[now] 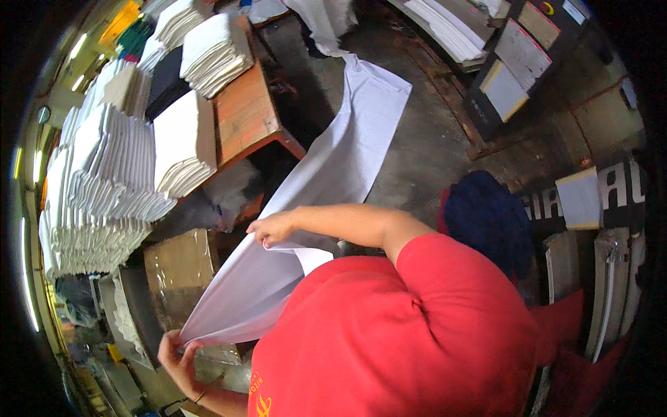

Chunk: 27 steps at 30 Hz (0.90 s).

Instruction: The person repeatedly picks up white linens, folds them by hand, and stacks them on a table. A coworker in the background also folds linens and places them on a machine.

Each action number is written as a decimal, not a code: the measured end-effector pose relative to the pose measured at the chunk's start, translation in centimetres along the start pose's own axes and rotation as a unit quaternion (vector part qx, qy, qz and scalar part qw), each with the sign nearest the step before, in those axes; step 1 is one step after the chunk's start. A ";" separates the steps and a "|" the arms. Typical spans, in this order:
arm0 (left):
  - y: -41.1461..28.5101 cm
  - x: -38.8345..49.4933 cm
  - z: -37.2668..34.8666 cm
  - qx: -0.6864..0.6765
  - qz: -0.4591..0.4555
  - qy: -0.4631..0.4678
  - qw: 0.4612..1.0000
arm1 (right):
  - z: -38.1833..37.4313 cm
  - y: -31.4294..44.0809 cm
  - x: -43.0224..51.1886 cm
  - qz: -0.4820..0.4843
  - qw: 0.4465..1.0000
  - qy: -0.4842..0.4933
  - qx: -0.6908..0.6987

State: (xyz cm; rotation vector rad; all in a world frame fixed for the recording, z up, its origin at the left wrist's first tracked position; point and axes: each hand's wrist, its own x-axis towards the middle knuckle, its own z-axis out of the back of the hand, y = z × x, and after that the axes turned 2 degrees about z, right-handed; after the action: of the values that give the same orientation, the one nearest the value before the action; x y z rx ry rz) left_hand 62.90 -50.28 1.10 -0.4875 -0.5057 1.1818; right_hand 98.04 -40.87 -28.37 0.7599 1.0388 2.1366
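A long white cloth (333, 161) stretches from low in front of me up across the floor, its middle folded and slack. My right hand (272, 229) grips one edge of it near the middle of the view, with part of the cloth turned over beneath the fingers. Lower left, my left hand (180, 354) pinches a corner of the same cloth between thumb and fingers. Between both hands the edge runs taut. Part of the cloth near my body is hidden by my red shirt.
Stacks of folded white cloth (112, 161) stand on a wooden table (245, 114) at upper left. Beneath is a taped cardboard box (180, 266). A dark blue bundle (484, 219) lies to the right, near a dark panel (513, 62) bearing papers.
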 end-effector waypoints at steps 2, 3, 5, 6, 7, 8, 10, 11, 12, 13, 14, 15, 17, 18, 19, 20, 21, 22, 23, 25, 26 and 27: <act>-1.9 -1.9 4.2 0.129 -0.093 -0.059 0.985 | 0.5 -1.6 2.6 0.054 0.997 0.003 -0.047; -2.2 -3.0 6.4 0.183 -0.146 -0.097 0.967 | 0.8 -2.2 3.1 0.065 0.995 -0.017 -0.069; -3.5 -5.0 11.6 0.285 -0.121 -0.095 0.946 | 2.0 -3.8 3.4 0.025 0.998 -0.022 -0.049; -3.0 -5.1 13.7 0.303 -0.138 -0.120 0.935 | 3.0 -5.4 2.8 0.031 0.997 -0.019 -0.075; -3.3 -5.2 15.6 0.327 -0.153 -0.143 0.922 | 3.6 -7.1 2.2 0.041 0.994 -0.018 -0.096; -2.3 -5.4 18.5 0.365 -0.147 -0.151 0.907 | 3.8 -8.4 1.6 0.019 0.994 -0.012 -0.108; -1.0 -6.5 23.6 0.385 -0.163 -0.160 0.894 | 2.9 -9.1 1.2 -0.024 0.994 0.000 -0.105; -0.9 -6.9 24.8 0.394 -0.181 -0.164 0.886 | 2.1 -8.9 1.4 -0.050 0.994 0.009 -0.094; -0.1 -7.3 26.7 0.398 -0.148 -0.156 0.892 | 1.4 -7.7 1.8 -0.061 0.997 -0.017 -0.053; 1.2 -7.1 28.4 0.404 -0.132 -0.157 0.891 | 0.8 -6.5 2.2 -0.074 0.996 -0.041 -0.011; 1.5 -6.2 30.1 0.413 -0.124 -0.157 0.889 | 1.1 -6.4 2.8 -0.040 0.996 -0.078 -0.025; 2.7 -4.8 30.8 0.421 -0.134 -0.168 0.881 | 1.7 -6.9 3.5 -0.008 0.992 -0.115 -0.042; 5.6 -3.1 32.2 0.409 -0.078 -0.117 0.902 | 3.7 -6.2 3.9 0.009 0.979 -0.198 -0.045; 8.2 -3.1 33.7 0.371 -0.034 -0.120 0.920 | 4.9 -4.4 4.2 0.008 0.977 -0.211 -0.025; 10.7 -3.2 34.6 0.330 0.006 -0.126 0.936 | 6.4 -2.5 4.3 0.006 0.974 -0.225 -0.007; 12.4 -2.3 34.0 0.328 0.020 -0.154 0.932 | 7.6 -1.3 3.9 -0.014 0.975 -0.224 -0.006; 13.3 -1.7 33.6 0.328 0.038 -0.180 0.926 | 7.9 -0.9 3.5 -0.034 0.975 -0.220 -0.001; 13.7 -0.3 32.3 0.329 0.032 -0.177 0.927 | 7.7 -1.1 2.7 -0.032 0.979 -0.201 -0.007; 14.2 0.9 31.0 0.328 0.026 -0.174 0.928 | 7.5 -1.5 2.1 -0.031 0.983 -0.182 -0.016; 17.7 1.5 30.2 0.254 0.051 -0.147 0.955 | 6.5 -1.5 1.3 -0.046 0.984 -0.168 -0.047; 19.7 1.9 29.6 0.235 0.069 -0.147 0.958 | 6.3 -0.9 0.3 -0.064 0.980 -0.184 -0.039; 22.3 2.8 28.5 0.212 0.084 -0.145 0.963 | 6.2 -0.1 -1.1 -0.085 0.975 -0.203 -0.035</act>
State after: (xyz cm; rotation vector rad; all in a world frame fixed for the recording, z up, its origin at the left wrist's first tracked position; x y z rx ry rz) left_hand 29.94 -38.22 10.51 0.0138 -0.4483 1.4894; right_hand 103.30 -38.80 -25.47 0.9856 0.7751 1.7648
